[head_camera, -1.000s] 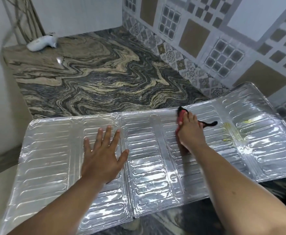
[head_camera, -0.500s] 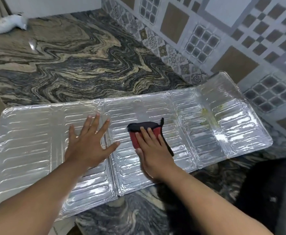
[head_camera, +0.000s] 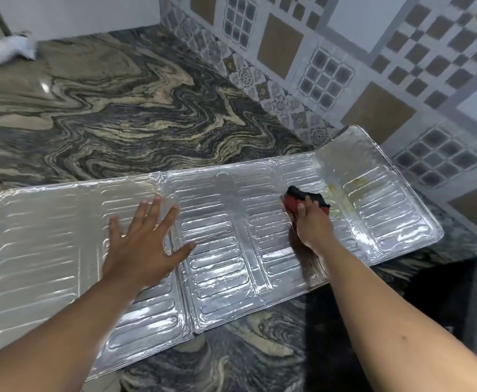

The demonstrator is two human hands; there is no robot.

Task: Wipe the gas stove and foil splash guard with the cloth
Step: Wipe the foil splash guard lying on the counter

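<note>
The foil splash guard [head_camera: 220, 244] lies flat and unfolded across the marbled countertop, its ribbed panels shining. My left hand [head_camera: 144, 244] presses on it with fingers spread, left of the middle fold. My right hand [head_camera: 312, 224] presses a red and black cloth [head_camera: 299, 198] onto the guard's right part, fingers straight over the cloth. Yellowish stains [head_camera: 341, 199] mark the foil just right of the cloth. No gas stove is in view.
The swirled countertop [head_camera: 135, 117] stretches behind the guard to a tiled wall [head_camera: 344, 66]. A white object [head_camera: 5, 50] lies at the far left back. A dark area [head_camera: 457, 301] drops away at the counter's right front edge.
My right hand slid the cloth from the guard's middle to the right, up to the yellowish stains. My left hand stayed pressed on the foil.
</note>
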